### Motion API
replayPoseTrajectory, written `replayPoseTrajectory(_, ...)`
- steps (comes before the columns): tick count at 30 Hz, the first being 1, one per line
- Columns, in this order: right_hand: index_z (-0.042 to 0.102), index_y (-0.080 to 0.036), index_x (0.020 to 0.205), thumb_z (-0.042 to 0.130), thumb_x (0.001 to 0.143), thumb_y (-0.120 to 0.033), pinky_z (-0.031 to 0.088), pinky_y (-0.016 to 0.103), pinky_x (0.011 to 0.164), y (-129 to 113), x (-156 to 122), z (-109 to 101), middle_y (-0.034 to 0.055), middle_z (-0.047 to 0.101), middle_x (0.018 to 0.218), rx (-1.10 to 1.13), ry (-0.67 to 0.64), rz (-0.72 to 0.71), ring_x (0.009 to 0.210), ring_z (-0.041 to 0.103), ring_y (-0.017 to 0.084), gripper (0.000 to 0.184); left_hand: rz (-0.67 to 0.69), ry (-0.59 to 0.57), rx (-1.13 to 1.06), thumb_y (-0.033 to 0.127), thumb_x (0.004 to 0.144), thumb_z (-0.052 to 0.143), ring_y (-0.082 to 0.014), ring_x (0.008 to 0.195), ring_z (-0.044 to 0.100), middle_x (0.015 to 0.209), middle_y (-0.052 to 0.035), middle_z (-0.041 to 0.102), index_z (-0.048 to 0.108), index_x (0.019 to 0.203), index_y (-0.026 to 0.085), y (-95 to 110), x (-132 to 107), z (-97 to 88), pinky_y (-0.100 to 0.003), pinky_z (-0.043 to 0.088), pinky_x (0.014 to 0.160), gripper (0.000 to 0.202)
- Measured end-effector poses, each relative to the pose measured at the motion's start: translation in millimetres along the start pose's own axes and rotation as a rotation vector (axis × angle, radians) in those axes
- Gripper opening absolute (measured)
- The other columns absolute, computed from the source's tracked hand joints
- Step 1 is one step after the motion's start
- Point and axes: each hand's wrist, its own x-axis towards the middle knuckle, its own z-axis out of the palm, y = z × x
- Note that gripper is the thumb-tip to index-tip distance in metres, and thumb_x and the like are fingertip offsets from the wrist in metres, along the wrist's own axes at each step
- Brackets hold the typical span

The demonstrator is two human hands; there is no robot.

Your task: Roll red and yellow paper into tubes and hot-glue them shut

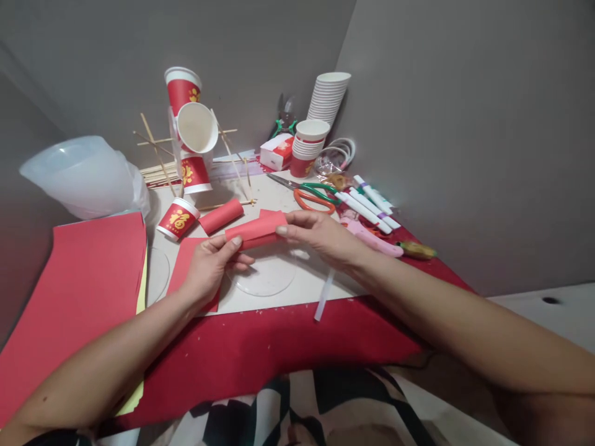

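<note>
Stretching between left fingers and right fingers, red paper, pinched at both ends, apparently curled underneath.

The one view looks from the wearer's head, above and behind the left hand and right hand, facing forward and down across the desk. It sits close: forearms and patterned clothing fill the space nearer than the hands, grey walls the space beyond them.
</note>
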Motion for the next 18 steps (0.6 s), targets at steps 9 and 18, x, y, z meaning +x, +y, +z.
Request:
replayPoseTrajectory(9,0.072,-0.016,0.073,0.08,0.069,-0.038,0.032,0.022,0.053,2,-14,9,-0.0036,0.059,0.062,0.08,-0.045,0.098,0.056,0.045,0.007,0.024,-0.04,0.013,0.08,0.036,0.084,0.072,-0.0112,0.047,0.064,0.056,-0.0051,0.071,0.067,0.078,0.015,2,0,0.1,-0.017,0.048,0.047,0.021)
replayPoseTrajectory(18,0.072,-0.017,0.077,0.078,0.071,-0.046,0.045,0.026,0.064,0,-4,30,0.001,0.067,0.072,0.145,0.088,0.028,0.067,0.056,0.012,0.031,0.027,0.027,0.101,0.036,0.085,0.07,-0.0116,0.053,0.066,0.062,-0.0038,0.073,0.068,0.089,0.016,0,1,-2.3,-0.017,0.052,0.053,0.021)
